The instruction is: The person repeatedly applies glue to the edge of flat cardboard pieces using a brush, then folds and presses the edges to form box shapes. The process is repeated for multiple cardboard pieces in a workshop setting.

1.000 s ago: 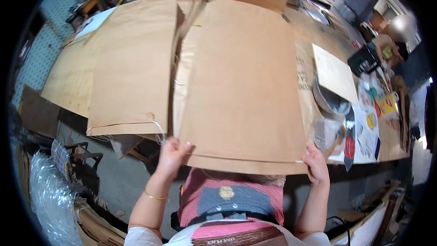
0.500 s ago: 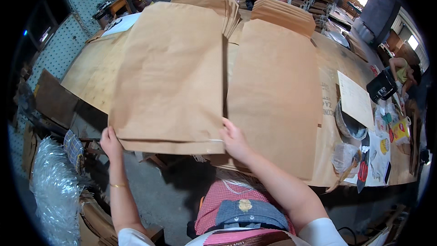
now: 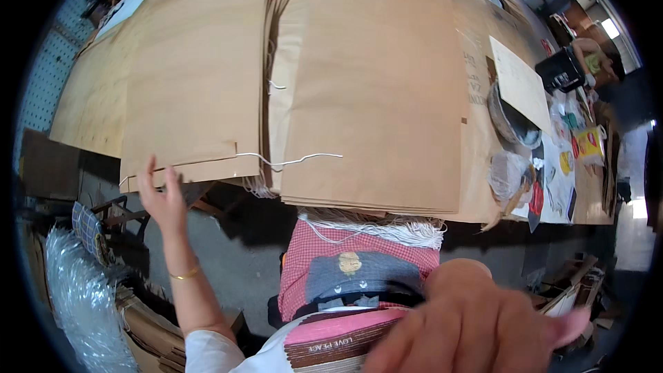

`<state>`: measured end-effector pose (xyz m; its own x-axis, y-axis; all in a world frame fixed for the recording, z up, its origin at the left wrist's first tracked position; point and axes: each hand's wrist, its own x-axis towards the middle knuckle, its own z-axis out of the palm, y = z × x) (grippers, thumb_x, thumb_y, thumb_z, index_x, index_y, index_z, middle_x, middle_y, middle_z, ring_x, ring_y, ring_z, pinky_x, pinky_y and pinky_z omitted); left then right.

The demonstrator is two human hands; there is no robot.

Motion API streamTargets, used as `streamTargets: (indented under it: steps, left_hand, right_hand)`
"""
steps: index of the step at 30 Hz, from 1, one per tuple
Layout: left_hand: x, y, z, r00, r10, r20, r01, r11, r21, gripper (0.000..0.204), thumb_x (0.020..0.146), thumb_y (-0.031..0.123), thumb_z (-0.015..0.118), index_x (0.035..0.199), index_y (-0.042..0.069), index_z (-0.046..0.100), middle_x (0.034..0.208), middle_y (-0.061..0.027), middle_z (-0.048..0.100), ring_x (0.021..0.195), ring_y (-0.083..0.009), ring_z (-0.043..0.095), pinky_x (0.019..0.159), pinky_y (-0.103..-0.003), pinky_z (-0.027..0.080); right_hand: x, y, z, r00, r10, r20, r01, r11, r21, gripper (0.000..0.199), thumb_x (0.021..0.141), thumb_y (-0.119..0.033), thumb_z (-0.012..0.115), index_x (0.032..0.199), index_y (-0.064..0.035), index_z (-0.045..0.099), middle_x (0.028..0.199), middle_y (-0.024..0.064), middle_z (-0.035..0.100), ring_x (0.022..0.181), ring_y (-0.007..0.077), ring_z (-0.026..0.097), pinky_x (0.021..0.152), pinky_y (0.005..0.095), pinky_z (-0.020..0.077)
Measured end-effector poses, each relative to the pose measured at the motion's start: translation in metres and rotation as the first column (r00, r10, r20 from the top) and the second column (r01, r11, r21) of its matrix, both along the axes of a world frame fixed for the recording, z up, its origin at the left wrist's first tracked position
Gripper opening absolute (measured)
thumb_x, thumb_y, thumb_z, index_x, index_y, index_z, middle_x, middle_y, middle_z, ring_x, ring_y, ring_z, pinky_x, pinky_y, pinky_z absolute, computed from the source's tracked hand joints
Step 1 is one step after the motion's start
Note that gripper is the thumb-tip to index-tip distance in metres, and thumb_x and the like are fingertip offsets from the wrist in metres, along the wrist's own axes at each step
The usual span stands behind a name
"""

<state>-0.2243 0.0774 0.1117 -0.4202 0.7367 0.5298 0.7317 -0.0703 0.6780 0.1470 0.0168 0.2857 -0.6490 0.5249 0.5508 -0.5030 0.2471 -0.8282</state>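
A large brown paper bag point(image 3: 197, 76) lies flat on top of a stack on the left of the table, its folded bottom edge towards me. A white cord point(image 3: 297, 160) runs out from that fold and across onto the neighbouring stack. My left hand point(image 3: 163, 197) is at the bag's near left corner, fingers spread and holding nothing. My right hand point(image 3: 469, 324) is raised very close to the camera at lower right. It is blurred, and its fingertips are cut off by the lower edge. A second stack of brown paper bags point(image 3: 373, 90) lies in front of me.
White cords point(image 3: 407, 233) hang at the table's front edge above my checked apron point(image 3: 359, 269). On the right are a bowl point(image 3: 503, 114) under a pale board point(image 3: 518, 83), red-handled scissors point(image 3: 536, 200) and plastic bags. Shiny clear strips point(image 3: 79, 297) stand at lower left.
The paper bag that both hands held up now lies on the left stack. My left hand has let go; my right hand has come back towards the camera. The view has tilted down.
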Motion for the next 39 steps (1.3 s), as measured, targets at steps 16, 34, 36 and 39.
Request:
streamTargets:
  steps: [16, 34, 36, 39]
  left_hand:
    - [0.175, 0.023, -0.052, 0.864, -0.502, -0.025, 0.435, 0.771, -0.465, 0.063, 0.089, 0.022, 0.060, 0.136, -0.009, 0.032, 0.138, -0.0289, 0.037, 0.130, -0.0396, 0.035, 0.109, -0.041, 0.028]
    - [0.183, -0.025, 0.014, 0.438, -0.813, -0.383, -0.310, 0.264, -0.913, 0.033, 0.090, 0.029, 0.047, 0.083, 0.005, 0.068, 0.083, -0.0157, 0.068, 0.088, -0.0350, 0.065, 0.074, -0.045, 0.051]
    - [0.180, -0.045, -0.005, 0.390, -0.871, -0.300, -0.297, 0.189, -0.936, 0.028, 0.087, 0.028, 0.050, 0.081, 0.007, 0.069, 0.086, -0.0149, 0.068, 0.089, -0.0327, 0.065, 0.077, -0.043, 0.051]
    - [0.174, -0.080, -0.054, 0.244, -0.912, -0.329, 0.007, 0.341, -0.940, 0.025, 0.084, 0.027, 0.052, 0.085, 0.009, 0.069, 0.089, -0.0126, 0.068, 0.088, -0.0305, 0.064, 0.080, -0.042, 0.049]
  right_hand:
    - [0.268, -0.041, -0.096, -0.608, -0.687, 0.398, 0.386, 0.183, 0.904, 0.041, 0.070, 0.008, 0.056, 0.107, -0.0075, 0.066, 0.088, 0.0146, 0.057, 0.082, 0.0332, 0.059, 0.071, 0.0385, 0.0488]
    - [0.405, 0.099, -0.143, -0.438, -0.734, 0.520, 0.897, -0.316, 0.309, 0.026, 0.081, -0.022, 0.070, 0.081, 0.0037, 0.065, 0.065, 0.0101, 0.065, 0.049, 0.0152, 0.060, 0.051, 0.0275, 0.0485]
    - [0.416, 0.103, -0.151, -0.581, -0.640, 0.503, 0.797, -0.324, 0.509, 0.031, 0.079, -0.025, 0.070, 0.079, 0.0048, 0.065, 0.069, 0.0159, 0.067, 0.055, 0.0204, 0.065, 0.056, 0.0308, 0.0499]
    - [0.399, 0.097, -0.129, -0.614, -0.657, 0.438, 0.772, -0.384, 0.507, 0.032, 0.079, -0.027, 0.070, 0.076, 0.0050, 0.065, 0.067, 0.0145, 0.067, 0.060, 0.0206, 0.066, 0.058, 0.0308, 0.0489]
